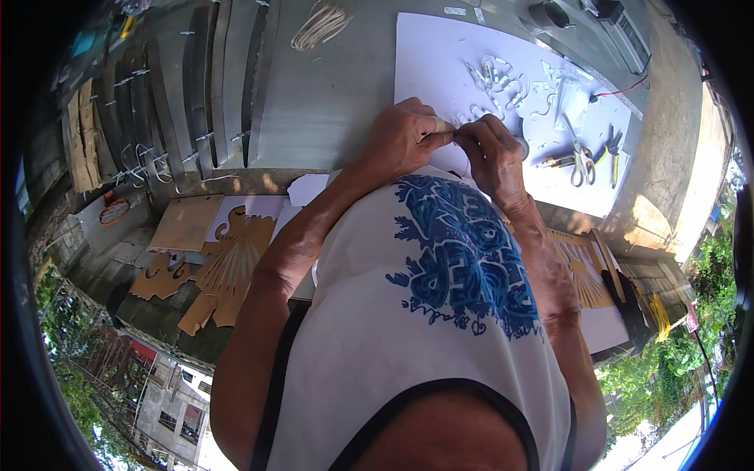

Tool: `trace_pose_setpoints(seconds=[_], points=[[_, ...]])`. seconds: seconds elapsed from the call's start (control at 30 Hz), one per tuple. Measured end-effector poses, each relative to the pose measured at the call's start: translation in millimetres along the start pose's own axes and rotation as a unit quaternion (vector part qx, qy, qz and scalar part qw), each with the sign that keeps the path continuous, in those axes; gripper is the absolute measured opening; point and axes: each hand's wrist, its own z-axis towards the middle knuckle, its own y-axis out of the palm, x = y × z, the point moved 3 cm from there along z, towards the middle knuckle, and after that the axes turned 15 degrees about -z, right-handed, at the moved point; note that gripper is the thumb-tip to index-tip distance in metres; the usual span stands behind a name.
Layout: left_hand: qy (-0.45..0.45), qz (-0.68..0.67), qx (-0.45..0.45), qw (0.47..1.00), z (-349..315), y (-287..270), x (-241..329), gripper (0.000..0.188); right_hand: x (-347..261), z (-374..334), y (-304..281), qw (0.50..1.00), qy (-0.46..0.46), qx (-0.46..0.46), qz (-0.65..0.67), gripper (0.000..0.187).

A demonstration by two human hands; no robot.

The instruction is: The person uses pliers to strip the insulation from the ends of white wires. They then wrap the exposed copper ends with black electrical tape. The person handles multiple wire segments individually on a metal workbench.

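My left hand (404,135) and my right hand (495,153) meet fingertip to fingertip over the near edge of a white sheet (428,59). Both are closed in a pinch. A small pale piece shows at the left fingertips, too small to name, and the fingers hide what the right one pinches. Just beyond lie several short, curled white wires with small pieces on them (495,82). Right of my hands are scissors (580,163), yellow-and-black pliers (613,155), an orange-and-black tool (556,162) and a clear plastic bag (575,102).
Long dark strips (198,94) joined by white wires lie at the left of the grey table (314,102). A coil of beige cord (320,25) rests at the back. Brown cut-out panels (236,255) sit below the near edge. A dark round container (548,16) stands far right.
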Motion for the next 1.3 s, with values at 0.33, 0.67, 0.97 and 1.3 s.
trace_pose_setpoints(seconds=[0.33,0.67,0.97,1.3], points=[[-0.261,-0.271,-0.015,0.926,-2,0,-21,0.022,11,0,-3,0.991,0.021,-0.074,0.111,0.022],[-0.329,-0.425,-0.003,0.844,-3,1,-33,0.016,-1,0,-5,0.999,-0.018,-0.008,0.026,0.024],[-0.297,-0.349,-0.012,0.889,-2,-3,-14,0.019,11,-2,-5,0.998,-0.059,0.031,0.017,0.026],[-0.091,-0.159,-0.020,0.983,-2,-8,1,0.017,14,-6,1,0.986,0.079,0.010,0.150,0.013]])
